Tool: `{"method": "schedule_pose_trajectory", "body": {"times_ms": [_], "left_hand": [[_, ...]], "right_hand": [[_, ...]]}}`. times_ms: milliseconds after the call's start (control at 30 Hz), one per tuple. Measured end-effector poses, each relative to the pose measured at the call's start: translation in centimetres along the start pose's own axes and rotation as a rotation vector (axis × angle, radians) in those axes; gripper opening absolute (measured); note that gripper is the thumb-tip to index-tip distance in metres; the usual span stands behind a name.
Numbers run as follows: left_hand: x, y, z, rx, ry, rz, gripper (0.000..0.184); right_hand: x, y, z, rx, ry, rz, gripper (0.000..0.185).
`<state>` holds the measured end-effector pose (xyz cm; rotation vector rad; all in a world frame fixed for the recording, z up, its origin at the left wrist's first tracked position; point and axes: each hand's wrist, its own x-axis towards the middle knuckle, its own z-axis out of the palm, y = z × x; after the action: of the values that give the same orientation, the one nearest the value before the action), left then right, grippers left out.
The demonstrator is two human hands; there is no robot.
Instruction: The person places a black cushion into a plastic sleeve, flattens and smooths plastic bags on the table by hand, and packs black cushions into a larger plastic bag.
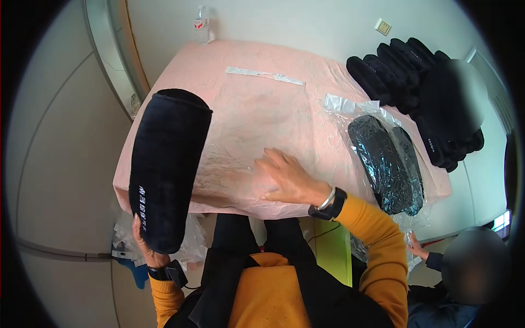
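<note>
My left hand (143, 240) grips the lower end of a long black padded roll (170, 164) with white lettering, which stands tilted over the left side of the pink-covered table (262, 54). My right hand (287, 177) is over the middle of the table, its fingers spread and holding nothing. Under and beside it lies a thin clear plastic sheet (224, 169). To the right, dark rolls wrapped in shiny clear plastic (383, 164) lie on the pink cover.
Several black rolls (383, 74) are piled at the back right. A white strip (265, 75) lies toward the back, near a plastic bottle (202, 24). Another person (456, 284) is at the lower right, one hand near the table edge. Plastic bags hang below the left edge.
</note>
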<state>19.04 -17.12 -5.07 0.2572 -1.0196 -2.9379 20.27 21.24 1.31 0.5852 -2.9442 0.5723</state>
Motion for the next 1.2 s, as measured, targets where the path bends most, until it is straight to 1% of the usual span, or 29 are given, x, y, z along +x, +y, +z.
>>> {"method": "schedule_pose_trajectory", "body": {"times_ms": [67,133,200,233,267,333,367,400,433,467,500,533,567,600,633,667,700,767,800,833,933,1100,1200], "left_hand": [[-0.5,-0.6,0.2,-0.002,0.037,-0.053,0.046],[-1.2,-0.7,0.3,0.007,0.054,-0.078,0.048],[-2.0,-0.3,0.4,-0.034,-0.032,-0.108,0.047],[-2.4,-0.2,0.3,-0.055,-0.075,-0.122,0.046],[-2.6,0.0,0.2,-0.05,-0.078,-0.121,0.046],[-2.9,0.2,-0.3,0.445,0.096,0.046,0.046],[-3.0,0.4,-0.5,0.689,0.182,0.133,0.046],[-3.0,0.6,-1.5,0.688,0.173,0.134,0.046],[-2.8,0.6,-3.4,0.715,0.134,0.152,0.05],[-2.2,0.4,-6.0,0.732,0.066,0.144,0.053],[-1.6,0.0,-8.7,0.748,-0.032,0.111,0.057],[-1.0,-0.5,-10.7,0.765,-0.153,0.066,0.06],[-0.6,-1.0,-12.6,0.784,-0.277,0.025,0.064],[-0.7,-1.4,-13.1,0.806,-0.388,0.005,0.068],[-2.3,-1.8,-10.9,1.021,-0.587,0.37,0.072],[-4.4,-1.4,-9.6,1.21,-0.75,0.783,0.077],[-3.7,-2.1,-9.8,1.204,-0.79,0.788,0.077],[-3.2,-3.1,-11.8,1.174,-0.594,0.492,0.081],[-3.5,-2.8,-11.1,1.158,-0.486,0.337,0.083],[-3.7,-2.5,-10.3,1.157,-0.493,0.347,0.083],[-5.3,-0.8,-7.6,1.162,-0.856,0.764,0.078],[-5.1,-1.7,-9.0,1.155,-0.836,0.757,0.074],[-3.4,-1.4,-11.4,1.166,-0.712,0.586,0.071]], "right_hand": [[-1.0,-0.7,0.5,-0.075,0.024,0.034,0.063],[-0.9,0.2,0.9,-0.038,0.024,0.019,0.06],[-0.7,1.3,1.5,0.031,0.025,-0.004,0.054],[-0.7,1.2,1.4,0.036,0.031,-0.004,0.054],[-0.7,1.0,1.3,0.001,0.072,0.019,0.049],[-0.7,0.4,1.2,-0.068,0.154,0.065,0.038],[-0.5,0.2,1.6,-0.066,0.16,0.065,0.038],[-0.2,0.2,2.4,-0.162,0.111,0.072,0.031],[0.0,0.7,3.1,-0.273,0.062,0.095,0.024],[0.2,3.0,5.2,-0.32,0.133,-0.048,0.019],[0.1,3.4,6.2,-0.372,0.296,-0.192,0.016],[-0.1,2.8,6.2,-0.337,0.311,-0.152,0.014],[1.1,2.4,6.2,-0.272,0.137,-0.011,0.021],[0.3,0.3,4.7,-0.202,0.103,0.179,0.026],[-0.6,0.0,3.7,-0.211,0.169,0.106,0.024],[-1.1,-0.3,3.4,-0.208,0.232,-0.003,0.023],[-1.8,0.1,3.0,-0.213,0.257,0.025,0.023],[-2.6,0.1,1.9,-0.108,0.141,0.064,0.022],[-2.8,-0.1,1.7,-0.047,0.074,0.08,0.023],[-2.7,-0.2,1.9,-0.051,0.084,0.08,0.023],[-1.5,-0.2,4.1,-0.111,0.171,0.149,0.023],[-1.7,0.6,3.8,-0.156,0.272,0.066,0.016],[-0.7,0.6,2.6,-0.107,0.247,0.272,0.005]]}}
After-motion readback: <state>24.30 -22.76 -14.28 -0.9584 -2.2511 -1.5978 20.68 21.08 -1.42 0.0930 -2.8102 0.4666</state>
